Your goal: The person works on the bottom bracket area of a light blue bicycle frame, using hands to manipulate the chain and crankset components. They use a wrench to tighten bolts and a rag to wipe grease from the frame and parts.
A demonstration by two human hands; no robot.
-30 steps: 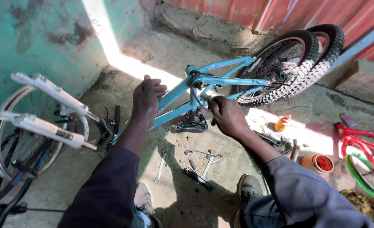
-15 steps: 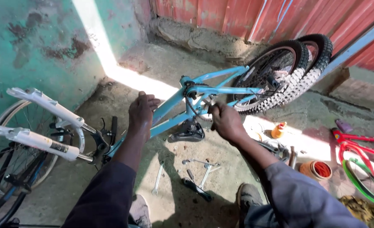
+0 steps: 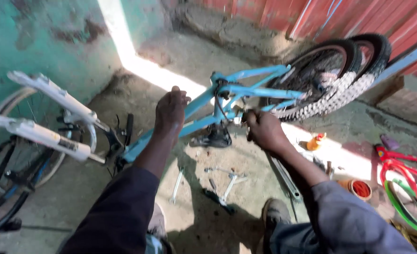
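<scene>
Blue bicycle frame (image 3: 246,89) lying inverted on concrete floor (image 3: 194,61), long axis from white fork (image 3: 48,113) at lower left to 2 knobby tyres (image 3: 340,80) at upper right. Left hand (image 3: 170,110) wrapped closed over down tube. Right hand (image 3: 264,130) closed near crank; grip contents indiscernible. Wrenches (image 3: 222,186) on floor below.

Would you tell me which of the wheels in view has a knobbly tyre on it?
The rear wheel of the light blue bicycle frame, upper right by the red wall. The front wheel at left shows only a pale rim, and the red bike's wheel is green-rimmed.
</scene>
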